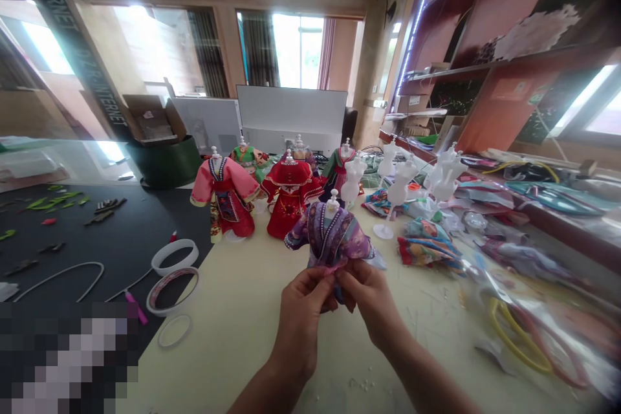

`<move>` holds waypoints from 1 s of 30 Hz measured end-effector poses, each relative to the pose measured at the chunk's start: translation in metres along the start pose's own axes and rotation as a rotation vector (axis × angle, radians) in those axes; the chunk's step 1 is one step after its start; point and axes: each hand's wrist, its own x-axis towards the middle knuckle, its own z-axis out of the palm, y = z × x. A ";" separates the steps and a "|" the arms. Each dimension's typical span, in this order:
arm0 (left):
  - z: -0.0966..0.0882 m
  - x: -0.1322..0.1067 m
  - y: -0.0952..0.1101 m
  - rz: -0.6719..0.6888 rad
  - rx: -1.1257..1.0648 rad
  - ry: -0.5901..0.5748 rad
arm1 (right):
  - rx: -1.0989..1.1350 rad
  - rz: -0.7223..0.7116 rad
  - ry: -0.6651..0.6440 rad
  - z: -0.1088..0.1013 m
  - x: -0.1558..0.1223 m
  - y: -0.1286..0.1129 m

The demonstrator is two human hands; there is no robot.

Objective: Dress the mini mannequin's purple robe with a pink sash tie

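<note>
A small white mannequin in a purple patterned robe is held up over the cream table, facing away from me. My left hand and my right hand both pinch the robe's lower hem, fingers closed on the cloth. Behind it stand other dressed mannequins: a pink and red robe at the left, a red robe in the middle, a green one further back.
Bare white mannequins and heaps of folded patterned cloth fill the right side. Tape rolls and rings lie at the table's left edge beside a dark mat. Yellow rings lie in plastic at the right. Shelves stand along the right wall.
</note>
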 end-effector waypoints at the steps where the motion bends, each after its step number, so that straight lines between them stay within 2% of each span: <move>1: 0.000 0.000 -0.001 0.002 0.001 0.006 | -0.004 -0.002 -0.002 0.000 0.000 0.000; 6: -0.001 0.002 -0.002 0.030 0.021 0.032 | -0.081 -0.046 -0.061 -0.006 0.000 0.000; 9: 0.000 0.000 0.001 0.056 0.049 0.066 | -0.251 -0.110 -0.107 -0.013 0.001 -0.004; 13: 0.002 -0.002 0.004 0.084 0.078 0.098 | -0.476 -0.184 -0.092 -0.022 -0.001 -0.010; 19: 0.001 -0.003 0.003 0.102 0.114 0.098 | -0.458 -0.229 -0.064 -0.020 -0.007 -0.014; 24: 0.001 -0.002 0.003 0.100 0.115 0.095 | -0.546 -0.378 -0.047 -0.017 -0.009 -0.013; 30: 0.001 -0.003 0.005 0.086 0.128 0.091 | -0.662 -0.629 -0.030 -0.017 -0.012 -0.008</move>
